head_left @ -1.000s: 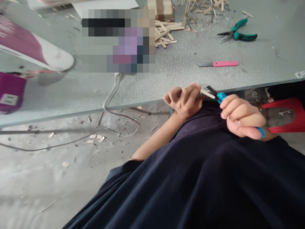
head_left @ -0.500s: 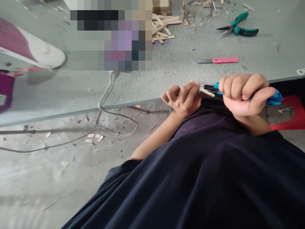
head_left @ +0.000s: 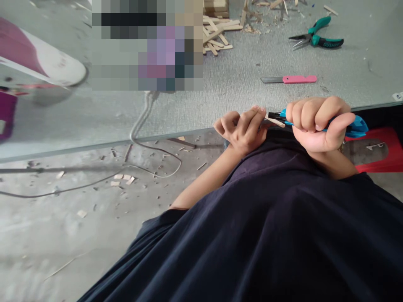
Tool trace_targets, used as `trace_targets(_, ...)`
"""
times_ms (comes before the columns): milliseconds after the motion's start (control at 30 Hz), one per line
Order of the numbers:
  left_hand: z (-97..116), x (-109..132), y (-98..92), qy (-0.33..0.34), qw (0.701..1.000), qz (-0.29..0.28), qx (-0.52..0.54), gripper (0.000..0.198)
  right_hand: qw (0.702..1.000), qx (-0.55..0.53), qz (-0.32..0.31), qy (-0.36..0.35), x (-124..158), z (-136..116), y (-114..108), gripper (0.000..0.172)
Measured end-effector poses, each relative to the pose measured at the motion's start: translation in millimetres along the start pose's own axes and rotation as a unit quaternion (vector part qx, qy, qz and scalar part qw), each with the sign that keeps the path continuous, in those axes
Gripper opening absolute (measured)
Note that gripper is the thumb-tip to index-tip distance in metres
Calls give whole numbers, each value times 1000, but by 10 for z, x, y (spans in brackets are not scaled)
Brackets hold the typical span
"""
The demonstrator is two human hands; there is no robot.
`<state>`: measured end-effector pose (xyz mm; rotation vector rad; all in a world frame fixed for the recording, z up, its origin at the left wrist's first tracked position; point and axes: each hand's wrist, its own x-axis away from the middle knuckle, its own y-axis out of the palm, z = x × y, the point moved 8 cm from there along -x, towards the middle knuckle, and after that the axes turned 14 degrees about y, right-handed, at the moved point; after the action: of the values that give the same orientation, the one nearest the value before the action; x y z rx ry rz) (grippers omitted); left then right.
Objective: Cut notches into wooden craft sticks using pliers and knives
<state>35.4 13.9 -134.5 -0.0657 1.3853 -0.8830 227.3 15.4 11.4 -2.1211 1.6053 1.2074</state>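
Note:
Close to the table's front edge, my left hand point(head_left: 242, 130) is closed, pinching a thin wooden craft stick point(head_left: 277, 122) whose free end points right. My right hand point(head_left: 317, 123) is wrapped round a blue-handled hand tool point(head_left: 359, 126) that looks like cutters or pliers. Its black jaws point(head_left: 273, 115) reach left to the stick, right beside my left fingertips. Whether they grip the wood I cannot tell. Just beyond my hands lies a pink-handled craft knife point(head_left: 299, 79). Farther back rest green-handled needle-nose pliers point(head_left: 316, 37), jaws apart.
A pile of craft sticks point(head_left: 217, 35) and wood scraps lies at the back. A cable point(head_left: 141, 117) hangs over the edge of the table point(head_left: 189, 113). At left stands a pink-and-white container point(head_left: 59, 69). Wood chips litter the floor point(head_left: 103, 222); a red stool point(head_left: 390, 147) is at right.
My right hand has moved slightly left, bringing the blue tool's jaws closer to my left fingertips. My left hand stays almost still. The table view has shifted a little.

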Motion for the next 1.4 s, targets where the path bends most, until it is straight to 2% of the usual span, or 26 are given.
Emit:
trace_targets(133, -26, 13, 30, -20, 1000, -21, -5, 57, 1000, -15, -16, -8, -33, -13, 56, 75)
trace_targets(267, -18, 15, 30, -13, 1000, -15, 3, 56, 997, -29, -69, -35, -45, -74, 147, 68)
trace_targets(400, -7, 16, 8, -1, 1000, 1, -15, 56, 998, -13, -56, -27, -58, -74, 141, 68)
trace_targets(600, 15, 11, -13, 12, 1000, 14, -24, 57, 996, -23, -67, -44, -56, -136, 197, 63)
trace_targets(767, 27, 7, -20, 19, 999, 19, -19, 56, 992, -33, -104, -63, -49, -193, 284, 55)
trace_targets(933, 31, 0, -26, 24, 999, 22, -18, 54, 992, -47, -87, -81, -41, -208, 261, 55)
trace_targets(1067, 42, 1, -33, 30, 999, 33, -14, 54, 995, -35, -59, -77, -19, -169, 183, 63)
trace_targets(1267, -9, 26, 32, -3, 1000, -4, -6, 59, 992, -47, -79, -83, 7, -139, 210, 58)
trace_targets(1400, -25, 17, 42, -26, 999, -24, 4, 61, 994, -47, -59, -77, 2, -121, 208, 62)
